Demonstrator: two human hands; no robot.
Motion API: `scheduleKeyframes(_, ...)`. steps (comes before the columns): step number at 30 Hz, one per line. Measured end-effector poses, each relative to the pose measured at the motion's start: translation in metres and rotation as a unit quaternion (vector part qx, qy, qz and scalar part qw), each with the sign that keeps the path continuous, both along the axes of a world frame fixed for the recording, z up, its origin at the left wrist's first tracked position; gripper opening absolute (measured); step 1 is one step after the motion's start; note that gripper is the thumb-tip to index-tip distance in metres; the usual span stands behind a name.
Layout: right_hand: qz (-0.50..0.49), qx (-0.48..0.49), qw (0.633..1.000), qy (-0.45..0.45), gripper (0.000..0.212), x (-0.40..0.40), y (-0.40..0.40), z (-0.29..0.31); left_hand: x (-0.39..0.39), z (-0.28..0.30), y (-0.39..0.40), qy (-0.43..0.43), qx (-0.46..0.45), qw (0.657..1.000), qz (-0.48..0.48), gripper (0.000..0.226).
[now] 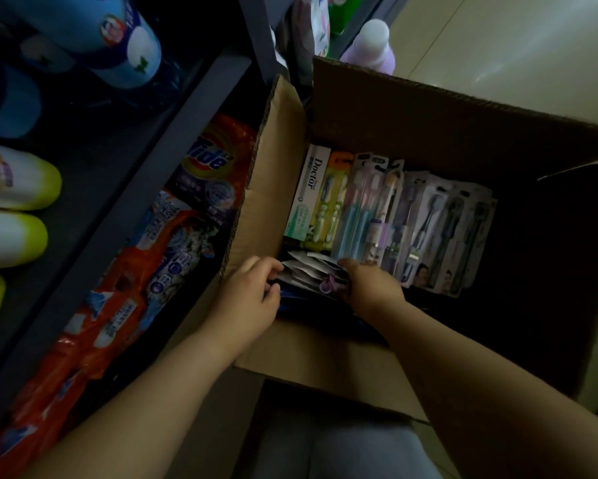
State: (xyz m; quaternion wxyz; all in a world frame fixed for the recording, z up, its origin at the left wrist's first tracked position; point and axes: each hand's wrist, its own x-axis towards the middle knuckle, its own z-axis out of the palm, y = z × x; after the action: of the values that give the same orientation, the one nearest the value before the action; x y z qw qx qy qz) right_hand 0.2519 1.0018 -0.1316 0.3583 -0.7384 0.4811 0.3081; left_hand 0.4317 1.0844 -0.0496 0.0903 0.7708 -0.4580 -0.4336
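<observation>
We note two arms. Left forearm (152, 392) and right forearm (480, 375) bare from wrist to frame edge. Left grip (252, 295): bare, fingers short, rounded. Right grip (370, 285): bare, back in shadow. Between forearms we see grey trousers (342, 451), plain smooth cloth, dark crease between legs. Nails too blurred to judge.

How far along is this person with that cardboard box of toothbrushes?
Probably early to midway. Done: the shelf beside the cardboard box already holds Tide bags. In hand: the left hand and right hand both grip a bundle of flat packets at the box's near end. Left: a full row of toothbrush packs lies in the box, not yet taken out.
</observation>
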Motion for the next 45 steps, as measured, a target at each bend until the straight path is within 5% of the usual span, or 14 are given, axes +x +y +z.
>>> scheduleKeyframes(7,0.022,0.015,1.0,0.003,0.021,-0.019,-0.021,0.015,0.009,-0.005,0.001,0.003,0.019,0.999,0.031,0.023)
scheduleKeyframes(13,0.056,-0.023,0.998,0.002,0.017,-0.052,-0.049,0.115,0.003,0.031,-0.013,0.04,0.07,0.994,0.068,0.028)
scheduleKeyframes(20,0.048,-0.083,0.995,-0.016,0.022,-0.067,-0.101,0.277,-0.021,0.138,-0.06,0.184,0.08,0.98,-0.01,0.104)
scheduleKeyframes(24,0.078,-0.099,0.988,-0.088,0.025,-0.068,-0.129,0.368,-0.027,0.191,-0.093,0.225,0.023,0.973,-0.05,0.124)
scheduleKeyframes(28,0.112,-0.086,0.981,-0.134,0.026,-0.068,-0.143,0.421,-0.022,0.223,-0.112,0.209,-0.036,0.966,-0.145,0.109)
scheduleKeyframes(30,0.111,-0.092,0.977,-0.156,0.025,-0.067,-0.146,0.437,-0.025,0.24,-0.114,0.278,-0.038,0.955,-0.097,0.083)
scheduleKeyframes(33,0.053,-0.121,0.969,-0.207,0.024,-0.064,-0.147,0.447,-0.025,0.26,-0.105,0.349,0.001,0.937,-0.003,0.055)
scheduleKeyframes(38,-0.148,-0.135,0.947,-0.252,0.056,-0.06,-0.144,0.448,-0.018,0.27,-0.089,0.373,0.052,0.92,0.109,0.091)
scheduleKeyframes(41,-0.303,-0.161,0.884,-0.318,0.099,-0.066,-0.127,0.433,-0.011,0.273,-0.083,0.389,0.048,0.908,0.151,0.1)
scheduleKeyframes(45,-0.503,0.077,0.789,-0.343,0.137,-0.07,-0.079,0.388,-0.004,0.27,-0.074,0.424,0.028,0.879,0.216,0.105)
